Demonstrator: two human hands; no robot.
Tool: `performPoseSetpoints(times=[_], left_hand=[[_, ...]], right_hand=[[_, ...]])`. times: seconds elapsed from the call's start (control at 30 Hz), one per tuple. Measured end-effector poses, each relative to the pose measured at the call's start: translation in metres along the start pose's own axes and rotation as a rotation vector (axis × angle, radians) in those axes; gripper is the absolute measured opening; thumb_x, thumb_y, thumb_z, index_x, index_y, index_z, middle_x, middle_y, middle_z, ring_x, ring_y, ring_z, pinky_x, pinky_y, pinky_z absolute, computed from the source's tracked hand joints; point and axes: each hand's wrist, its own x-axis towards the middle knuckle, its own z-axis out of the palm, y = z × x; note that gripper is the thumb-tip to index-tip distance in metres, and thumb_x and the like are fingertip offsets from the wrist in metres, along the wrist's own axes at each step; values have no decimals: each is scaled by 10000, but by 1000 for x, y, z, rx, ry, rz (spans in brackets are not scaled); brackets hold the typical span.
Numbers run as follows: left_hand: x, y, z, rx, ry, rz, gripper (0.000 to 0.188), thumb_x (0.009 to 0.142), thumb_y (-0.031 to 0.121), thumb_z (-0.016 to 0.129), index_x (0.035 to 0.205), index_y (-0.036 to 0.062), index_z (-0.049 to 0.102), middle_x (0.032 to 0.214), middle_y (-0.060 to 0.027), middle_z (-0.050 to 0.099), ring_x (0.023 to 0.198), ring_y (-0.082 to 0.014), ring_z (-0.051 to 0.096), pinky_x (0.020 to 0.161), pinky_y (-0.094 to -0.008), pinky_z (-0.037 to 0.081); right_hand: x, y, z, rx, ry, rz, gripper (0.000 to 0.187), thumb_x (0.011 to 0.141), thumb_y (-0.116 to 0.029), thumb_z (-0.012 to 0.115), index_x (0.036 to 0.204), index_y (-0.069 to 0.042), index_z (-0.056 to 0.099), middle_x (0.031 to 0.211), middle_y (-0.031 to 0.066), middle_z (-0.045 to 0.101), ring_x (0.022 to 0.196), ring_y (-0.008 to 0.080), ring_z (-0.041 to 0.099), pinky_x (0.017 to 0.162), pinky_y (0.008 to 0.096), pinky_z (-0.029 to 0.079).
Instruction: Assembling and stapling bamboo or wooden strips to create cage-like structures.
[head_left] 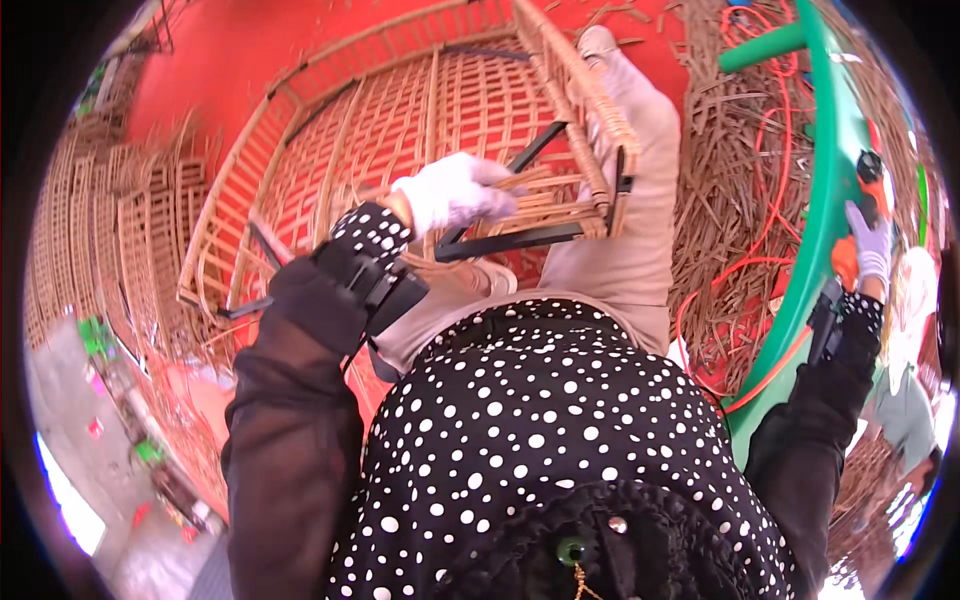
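A woven rattan frame [390, 130], tan with black bars, leans over the red floor in front of me and against my legs. My left hand [455, 193], in a white glove, is at its near right corner, fingers closed around light rattan strips [555, 183]; the fingertips are partly blurred. Just below those strips runs a black bar [510, 243]. Far to the right, my gloved right hand [872, 245] is wrapped round an orange and black hand tool [876, 185] above a green bench [822, 170]. Its lower part is partly covered by the hand.
An orange hose [752, 262] loops between the frame and the bench. Loose brown strips [725, 170] cover the floor there. Stacked woven panels [155, 220] stand at the left. Another person [905, 415] is partly visible at the right rim.
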Motion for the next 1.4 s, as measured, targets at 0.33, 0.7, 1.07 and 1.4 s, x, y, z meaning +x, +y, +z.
performPoseSetpoints(times=[0.33, 0.7, 1.07, 1.4], left_hand=[[16, -17, 24, 0, 21, -9, 308, 765, 283, 641, 964, 48, 644, 759, -43, 624, 685, -99, 544, 654, -255, 438], [19, -34, 36, -80, 137, 86, 310, 744, 240, 667, 961, 20, 637, 736, -51, 623, 675, -111, 546, 647, -256, 441], [22, -37, 31, 17, 93, 136, 241, 724, 245, 653, 882, 64, 666, 637, -94, 607, 594, -183, 560, 612, -305, 446], [21, -38, 33, 66, 133, 205, 216, 716, 237, 634, 850, 70, 669, 599, -110, 587, 549, -200, 556, 577, -308, 448]], right_hand=[[-39, -38, -52, 486, -130, 53, 440, 612, -235, 738, 910, 52, 590, 782, 76, 597, 702, 162, 568, 629, 295, 459], [-191, -206, -101, 465, -685, -208, 334, 643, -164, 709, 907, 6, 593, 769, 39, 588, 682, 116, 549, 613, 265, 456], [-202, -290, -49, 178, -1220, -64, 210, 679, -125, 670, 852, -41, 585, 738, 2, 577, 664, 83, 541, 601, 242, 453], [-198, -303, -32, 49, -1247, -176, 183, 684, -143, 670, 821, -44, 600, 684, -2, 583, 600, 78, 548, 542, 229, 449]])
